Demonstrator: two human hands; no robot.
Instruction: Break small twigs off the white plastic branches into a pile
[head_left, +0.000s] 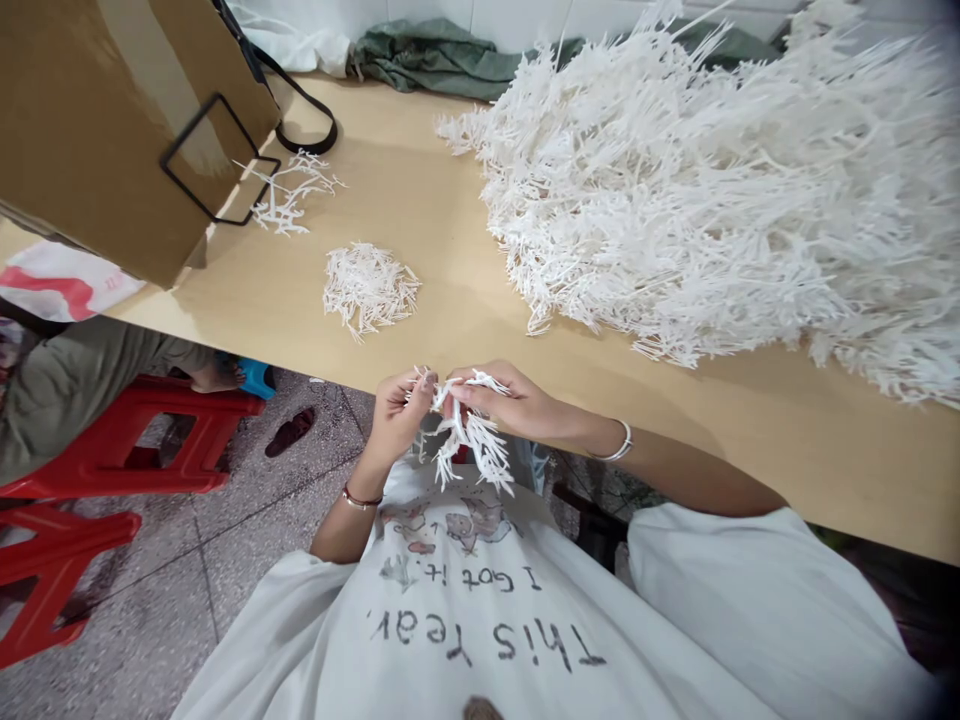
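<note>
Both hands are close together at the table's near edge, over my lap. My left hand (403,412) is closed, thumb against fingers, pinching thin white bits at the left side of a white branching piece (480,440). From the right, my right hand (504,398) grips the same piece, whose forked tips hang below the fingers. Just beyond the hands, a small round pile of short white bits (370,288) lies on the table (427,220). A huge heap of white branching pieces (675,200) covers the table's right side.
A cardboard box (127,120) with a black wire frame (217,160) stands at the left, beside some loose white branches (289,195). Dark green cloth (442,58) lies along the back. Red stools (142,440) and a seated person's leg (97,375) are at the left.
</note>
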